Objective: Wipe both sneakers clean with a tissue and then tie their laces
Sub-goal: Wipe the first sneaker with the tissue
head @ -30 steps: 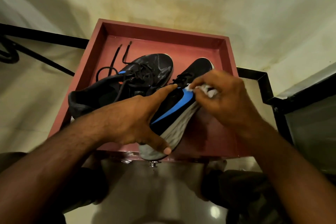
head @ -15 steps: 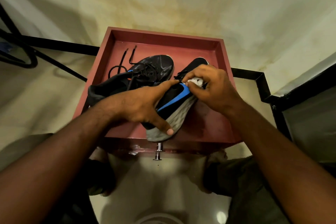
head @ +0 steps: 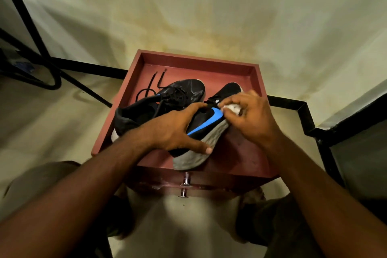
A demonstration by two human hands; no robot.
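On the red tray (head: 254,81), both hands still grip: left hand (head: 173,130) sneaker (head: 201,130), right hand (head: 253,117) tissue (head: 231,109).

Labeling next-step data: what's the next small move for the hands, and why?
Probably drag the tissue down the grey sole edge. The right hand pinches it at the blue stripe, and the left hand steadies the tilted sneaker; its heel end is unreached.
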